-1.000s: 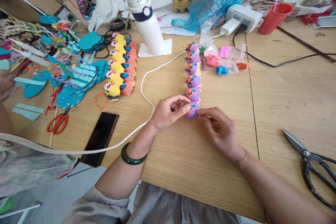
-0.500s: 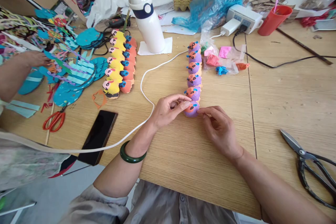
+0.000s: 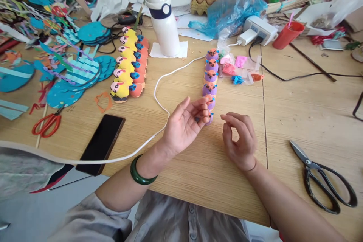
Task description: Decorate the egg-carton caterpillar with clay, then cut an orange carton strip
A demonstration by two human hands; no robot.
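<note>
A row of small purple and orange painted figures [image 3: 210, 77] runs away from me down the middle of the wooden table [image 3: 306, 109]. My left hand [image 3: 184, 124] is raised just in front of the nearest figure, palm up with its fingers spread, and a tiny dark speck sits on one fingertip. It hides part of that nearest figure [image 3: 210, 115]. My right hand [image 3: 240, 140] hovers to the right of the row with its fingers loosely bent and apart, holding nothing. A green bangle [image 3: 140, 174] is on my left wrist.
A yellow and orange figure row [image 3: 129, 69] lies left, near a white bottle [image 3: 164, 22], a black phone [image 3: 100, 143] and a white cable [image 3: 159, 96]. Black scissors [image 3: 321, 177] lie right, red scissors [image 3: 47, 123] left. Clay packets [image 3: 238, 69], a red cup [image 3: 287, 34] and a power strip [image 3: 259, 28] sit behind.
Both hands have come off the nearest purple figure. My left hand has turned palm up and opened. Another person's arm at the far left is gone from view.
</note>
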